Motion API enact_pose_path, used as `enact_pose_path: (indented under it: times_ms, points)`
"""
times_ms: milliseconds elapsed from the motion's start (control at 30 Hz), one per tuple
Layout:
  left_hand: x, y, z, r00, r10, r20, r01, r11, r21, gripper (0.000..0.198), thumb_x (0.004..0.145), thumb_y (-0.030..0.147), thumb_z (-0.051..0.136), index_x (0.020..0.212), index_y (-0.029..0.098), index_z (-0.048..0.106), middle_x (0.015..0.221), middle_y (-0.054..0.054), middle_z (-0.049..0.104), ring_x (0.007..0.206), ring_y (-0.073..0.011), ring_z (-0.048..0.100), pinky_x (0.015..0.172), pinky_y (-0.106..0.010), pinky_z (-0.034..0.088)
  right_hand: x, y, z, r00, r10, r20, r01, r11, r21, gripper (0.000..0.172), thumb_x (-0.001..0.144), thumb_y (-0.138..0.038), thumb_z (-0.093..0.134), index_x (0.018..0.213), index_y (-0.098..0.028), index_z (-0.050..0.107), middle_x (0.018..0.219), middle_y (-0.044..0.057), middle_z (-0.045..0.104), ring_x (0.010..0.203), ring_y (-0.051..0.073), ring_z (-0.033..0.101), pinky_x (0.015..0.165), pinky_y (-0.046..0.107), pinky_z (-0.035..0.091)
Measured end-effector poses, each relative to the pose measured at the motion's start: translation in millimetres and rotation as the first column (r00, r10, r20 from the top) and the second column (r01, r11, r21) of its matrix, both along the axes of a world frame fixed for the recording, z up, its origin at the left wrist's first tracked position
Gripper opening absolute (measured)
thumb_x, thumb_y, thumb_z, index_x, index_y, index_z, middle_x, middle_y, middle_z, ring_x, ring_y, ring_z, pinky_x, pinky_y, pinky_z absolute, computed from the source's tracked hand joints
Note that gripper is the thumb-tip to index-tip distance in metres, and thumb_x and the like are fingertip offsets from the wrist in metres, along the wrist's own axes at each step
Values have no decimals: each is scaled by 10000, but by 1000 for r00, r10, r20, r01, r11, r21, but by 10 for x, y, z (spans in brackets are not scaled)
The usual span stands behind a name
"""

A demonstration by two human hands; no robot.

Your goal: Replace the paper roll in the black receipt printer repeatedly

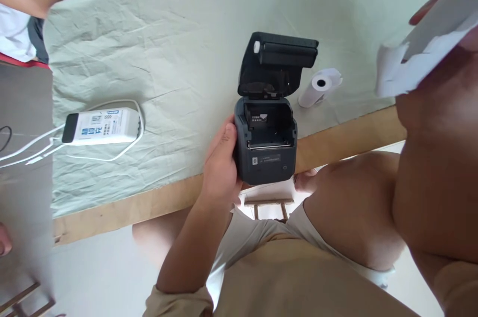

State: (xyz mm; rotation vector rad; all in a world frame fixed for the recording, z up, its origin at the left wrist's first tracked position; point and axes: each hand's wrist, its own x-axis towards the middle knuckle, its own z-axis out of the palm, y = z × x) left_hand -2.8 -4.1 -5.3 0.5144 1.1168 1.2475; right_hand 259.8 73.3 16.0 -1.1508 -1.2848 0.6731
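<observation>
Held by one side in the curled left hand (222,158), near the pale wooden table edge (347,138): a boxy dark grey plastic printer (267,158). Likely hard, smooth, a bit heavy; best to hold by the body, not by the thin raised black lid (274,75). Wrapped in the right hand (453,65), at upper right: a white paper roll (440,28), ragged at one edge, likely light and easy to crease.

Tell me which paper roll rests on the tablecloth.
The roll just right of the open printer; the other roll is in the right hand.
</observation>
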Motion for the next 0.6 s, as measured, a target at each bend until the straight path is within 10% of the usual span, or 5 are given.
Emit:
enact_pose_path:
  times_ms: [167, 400, 500, 600]
  points:
    - [1, 9, -9, 1000, 19, 15, -19, 1000, -8, 285, 1054, 424, 628, 941, 221, 795, 964, -37, 828, 880, -223, 794, 762, -319, 662, 32, 169, -263, 984, -147, -102, 138, 986, -91, 293, 743, 44, 657, 841, -232, 668, 681, -46, 657, 466, 85, 541, 388, 270, 306]
    - [29, 6, -6, 996, -7, 85, 2, 999, 54, 300, 1056, 447, 637, 941, 226, 804, 977, -35, 841, 913, -234, 821, 783, -338, 685, 213, 293, -243, 856, -349, -382, 255, 927, -275, 268, 920, -77, 373, 814, -233, 563, 774, -46, 674, 560, 76, 573, 456, 311, 171]
    - [41, -2, 54, 985, -85, 147, 77, 995, 62, 411, 1066, 571, 572, 1017, 236, 805, 948, -51, 832, 873, -299, 836, 780, -461, 707, 280, 292, -391, 950, -300, -82, 283, 943, -173, 87, 925, -234, 630, 919, -255, 546, 810, -74, 648, 556, 63, 540, 490, 281, 274]
    - [43, -9, 89, 970, -119, 210, 105, 992, 76, 433, 1083, 554, 532, 986, 225, 796, 912, -54, 827, 833, -296, 835, 753, -466, 712, 318, 228, -503, 908, -225, 354, 222, 974, 50, 271, 939, -469, 688, 1012, -240, 561, 897, -8, 678, 755, 153, 663, 686, 358, 518]
